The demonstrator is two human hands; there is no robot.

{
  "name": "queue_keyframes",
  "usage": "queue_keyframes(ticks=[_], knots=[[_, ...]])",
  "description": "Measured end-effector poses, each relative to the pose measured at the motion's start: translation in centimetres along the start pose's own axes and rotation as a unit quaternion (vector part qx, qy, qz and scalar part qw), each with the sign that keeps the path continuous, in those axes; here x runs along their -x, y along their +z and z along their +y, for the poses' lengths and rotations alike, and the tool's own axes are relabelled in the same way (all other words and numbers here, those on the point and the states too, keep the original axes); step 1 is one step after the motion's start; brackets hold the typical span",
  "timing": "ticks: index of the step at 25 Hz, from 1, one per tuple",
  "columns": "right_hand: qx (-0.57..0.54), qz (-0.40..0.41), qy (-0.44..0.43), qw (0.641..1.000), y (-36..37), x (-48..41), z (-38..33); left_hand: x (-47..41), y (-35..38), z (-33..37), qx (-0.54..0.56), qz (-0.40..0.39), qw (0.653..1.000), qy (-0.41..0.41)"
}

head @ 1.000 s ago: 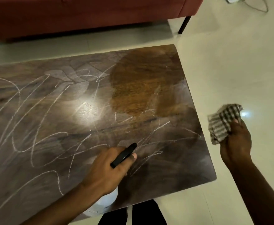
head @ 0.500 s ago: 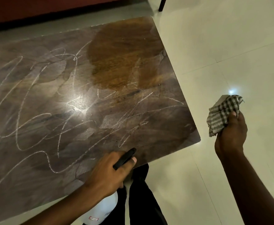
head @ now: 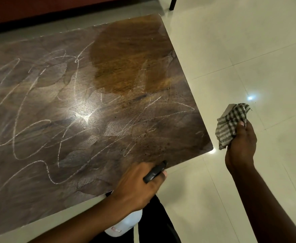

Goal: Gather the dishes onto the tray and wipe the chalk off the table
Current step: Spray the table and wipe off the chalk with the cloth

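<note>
White chalk scribbles (head: pixel 38 123) cover most of the dark wooden table (head: pixel 30 181). A brown patch (head: pixel 129 60) near the far right corner carries almost no chalk. My left hand (head: pixel 135 186) grips a white spray bottle (head: pixel 124 225) with a black nozzle (head: pixel 155 171), held at the table's near right edge with the nozzle aimed over the top. Fine droplets speckle the near right corner. My right hand (head: pixel 240 146) holds a crumpled checked cloth (head: pixel 229 123) above the floor, to the right of the table. No dishes or tray are in view.
Pale floor tiles (head: pixel 240 50) lie to the right and in front of the table. A red sofa (head: pixel 38 7) runs along the back, its dark leg (head: pixel 172 3) at the top. My dark trouser legs (head: pixel 161 225) stand at the table's near edge.
The view has shifted, so the table lies further left and up. My left hand with the bottle has come back from over the table to its near edge. Spray droplets now speckle the corner.
</note>
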State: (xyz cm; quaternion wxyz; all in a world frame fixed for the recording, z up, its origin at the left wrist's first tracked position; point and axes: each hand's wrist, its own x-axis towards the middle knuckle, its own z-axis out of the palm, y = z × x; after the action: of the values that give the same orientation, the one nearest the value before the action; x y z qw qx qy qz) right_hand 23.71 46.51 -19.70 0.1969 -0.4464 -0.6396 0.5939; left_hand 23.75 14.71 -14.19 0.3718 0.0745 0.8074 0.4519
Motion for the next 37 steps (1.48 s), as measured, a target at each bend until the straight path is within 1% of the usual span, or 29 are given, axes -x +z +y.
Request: queue_keyframes(ticks=[3,5,6,8,10,12,14,15,16,17,18,19,20,22,24,27,28,29,30,31,32,33,34,35,36,37], knots=[[0.034,-0.023,-0.017,0.999,0.7,-0.1,-0.3,-1.8,1.1,1.9,-0.036,0.006,0.999,0.013],[0.084,-0.049,-0.047,0.994,0.7,-0.2,0.0,-2.9,1.4,2.9,-0.018,0.002,1.000,0.001],[0.122,-0.068,-0.068,0.988,0.5,0.0,0.3,-3.3,1.4,3.1,-0.010,0.000,1.000,-0.002],[0.215,-0.100,-0.102,0.966,-0.2,0.6,1.6,-3.7,1.7,3.3,-0.027,-0.001,1.000,0.002],[0.301,-0.116,-0.113,0.940,-1.3,1.7,3.2,-4.2,1.9,3.2,-0.041,0.006,0.999,0.008],[0.365,-0.149,-0.133,0.909,-1.9,3.7,5.0,-5.6,1.7,3.0,-0.033,0.035,0.999,-0.001],[0.397,-0.217,-0.197,0.870,-1.9,6.2,6.8,-7.6,0.5,2.9,0.008,0.063,0.998,-0.030],[0.417,-0.254,-0.240,0.839,-1.8,7.3,7.6,-8.6,-0.3,3.0,0.033,0.070,0.996,-0.044],[0.443,-0.290,-0.280,0.801,-1.7,7.9,8.3,-9.4,-1.1,3.2,0.045,0.072,0.995,-0.049],[0.469,-0.318,-0.309,0.764,-1.6,8.2,8.8,-10.0,-1.8,3.2,0.039,0.072,0.996,-0.042],[0.490,-0.334,-0.330,0.735,-1.3,8.0,9.1,-10.5,-2.4,3.1,0.026,0.071,0.997,-0.032],[0.505,-0.340,-0.341,0.716,-0.9,7.5,9.1,-10.8,-2.9,3.0,0.015,0.074,0.997,-0.026],[0.517,-0.341,-0.344,0.706,-0.4,6.8,8.8,-10.9,-3.4,2.8,0.010,0.082,0.996,-0.026],[0.531,-0.337,-0.343,0.698,0.7,5.0,7.7,-11.0,-4.7,2.3,0.029,0.104,0.993,-0.036],[0.524,-0.328,-0.335,0.711,3.4,2.0,6.1,-10.5,-6.0,1.7,0.073,0.114,0.990,-0.045],[0.504,-0.309,-0.306,0.746,11.8,-3.4,2.7,-9.0,-7.5,0.9,0.120,0.127,0.984,-0.043],[0.500,-0.316,-0.304,0.747,14.7,-4.2,1.9,-8.5,-8.0,0.6,0.127,0.136,0.981,-0.045],[0.497,-0.330,-0.318,0.737,17.0,-3.9,1.8,-8.2,-8.6,0.3,0.134,0.146,0.979,-0.048],[0.494,-0.348,-0.349,0.717,18.2,-2.5,2.5,-8.0,-9.3,0.1,0.140,0.154,0.977,-0.054],[0.488,-0.380,-0.387,0.684,17.6,0.0,4.0,-7.9,-9.9,-0.2,0.141,0.157,0.976,-0.061],[0.486,-0.433,-0.425,0.629,15.5,3.0,5.8,-7.9,-10.7,-0.4,0.139,0.160,0.975,-0.068],[0.478,-0.492,-0.462,0.562,12.4,5.7,7.4,-7.9,-11.4,-0.7,0.136,0.163,0.974,-0.073],[0.465,-0.542,-0.502,0.488,8.9,6.8,8.4,-7.9,-11.8,-0.9,0.135,0.166,0.974,-0.077],[0.452,-0.577,-0.538,0.415,6.5,5.8,8.5,-7.9,-12.1,-1.1,0.137,0.172,0.972,-0.077],[0.446,-0.604,-0.550,0.366,5.9,3.1,7.6,-7.7,-12.2,-1.3,0.143,0.179,0.970,-0.078],[0.450,-0.606,-0.558,0.345,6.8,-0.3,6.3,-7.5,-12.1,-1.4,0.149,0.183,0.968,-0.079]])
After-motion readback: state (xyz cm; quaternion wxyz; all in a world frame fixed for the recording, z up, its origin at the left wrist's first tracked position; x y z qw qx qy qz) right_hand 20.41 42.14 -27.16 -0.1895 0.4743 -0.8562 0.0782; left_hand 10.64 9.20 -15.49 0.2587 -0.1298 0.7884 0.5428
